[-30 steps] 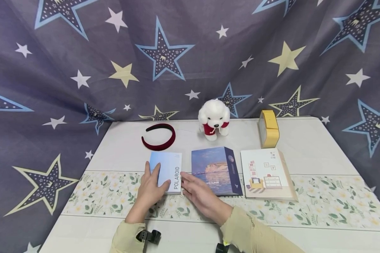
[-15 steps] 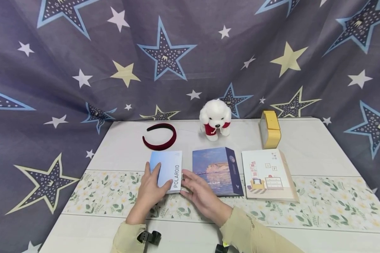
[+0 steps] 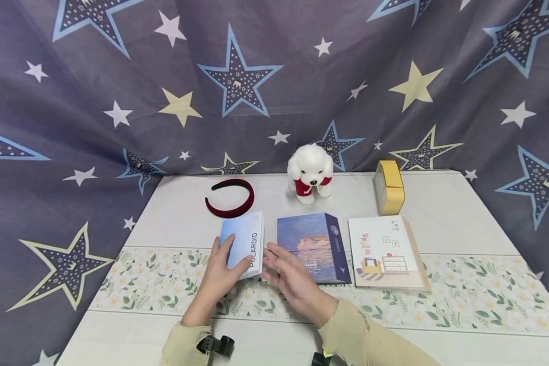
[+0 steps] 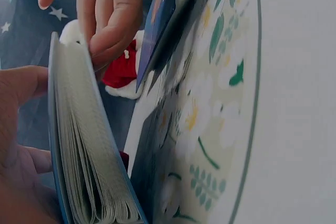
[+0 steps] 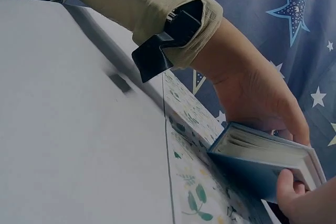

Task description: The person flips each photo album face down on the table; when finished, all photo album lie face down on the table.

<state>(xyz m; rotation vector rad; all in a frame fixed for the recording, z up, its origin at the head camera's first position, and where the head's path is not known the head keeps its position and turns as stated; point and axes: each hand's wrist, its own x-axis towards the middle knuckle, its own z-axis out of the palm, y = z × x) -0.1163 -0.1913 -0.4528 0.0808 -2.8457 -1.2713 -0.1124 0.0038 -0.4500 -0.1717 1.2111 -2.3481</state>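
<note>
A light-blue photo album (image 3: pixel 242 236) with POLAROID on its cover is tilted, its right side raised. My left hand (image 3: pixel 221 272) holds it from the left, with thumb and index finger on the cover. At the right edge, beside the lettering, are the loosely extended fingers of my right hand (image 3: pixel 293 277). In the left wrist view the album's page edges (image 4: pixel 84 140) face the camera, and right-hand fingers (image 4: pixel 113 14) touch its spine side. The right wrist view shows the album (image 5: pixel 247 177) between both hands, clear of the floral cloth along its near side.
Just right lies a dark-blue photo album (image 3: pixel 306 249) with a painted cliff. Beyond it is a thick album (image 3: pixel 379 254) with a room drawing. Behind stand a dark-red headband (image 3: pixel 244 206), a white plush dog (image 3: pixel 310 170) and a yellow upright object (image 3: pixel 390 188), before a starry curtain (image 3: pixel 274 91).
The light-blue album has gone from lying nearly flat to tilted, its right side rising and its far edge turning slightly. Both hands stay at its sides, the right one shifting slightly.
</note>
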